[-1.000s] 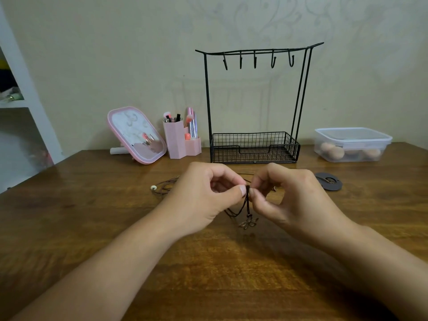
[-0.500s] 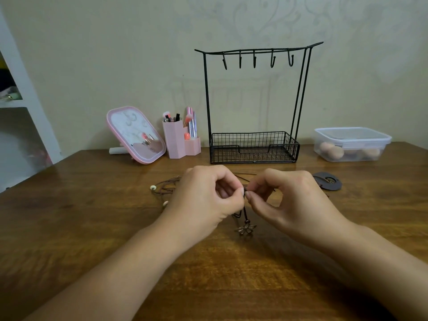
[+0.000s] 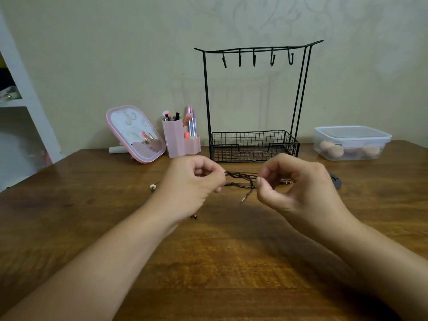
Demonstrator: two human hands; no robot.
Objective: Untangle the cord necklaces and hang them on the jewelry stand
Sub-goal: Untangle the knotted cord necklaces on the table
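Shelving (image 3: 20, 103) in white stands at the far left edge, beside a wooden table (image 3: 220, 262). Along the table's back edge, from left to right: a pink mirror (image 3: 135, 134) tilted on its stand, a pink brush holder (image 3: 180, 140), the black wire jewelry stand (image 3: 254, 144) with a mesh basket base and five hooks (image 3: 254, 60), all bare, and a lidded clear container (image 3: 352, 142).

A pale bead (image 3: 152, 187) on the cord lies on the wood, just left of the left hand (image 3: 192, 184). That hand pinches the cord necklaces (image 3: 240, 180) between thumb and fingertips, its other fingers curled in. The dark cords run in a twisted bundle across the gap between the hands, raised slightly above the table in front of the stand. The right hand (image 3: 296, 184) pinches the bundle at a crossing point near a knot, from which a short loose end (image 3: 245, 196) hangs down. Beyond the right hand, a dark round disc (image 3: 335, 179) rests on the table.

The cords appear thin, light and limp, so they should offer no stiffness and snag easily on one another. A fingertip hold close to each crossing, not on the beads or pendants, likely gives most control; hard pulling risks tightening the knot.
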